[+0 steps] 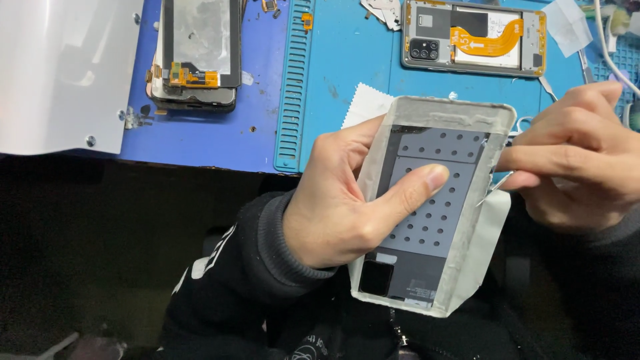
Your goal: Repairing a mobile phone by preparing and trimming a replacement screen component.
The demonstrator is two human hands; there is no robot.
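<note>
With the left hand gripping the back cover and the right hand pinching tweezers, a slip could probably tear the film.

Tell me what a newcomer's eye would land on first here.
First, the pale phone back cover at centre, inner side up, held in the left hand with the thumb across its grey dotted panel. At its right edge the right hand pinches thin tweezers against the rim. Behind, on the blue mat, lie an opened phone with an orange ribbon cable and a stack of screens.
</note>
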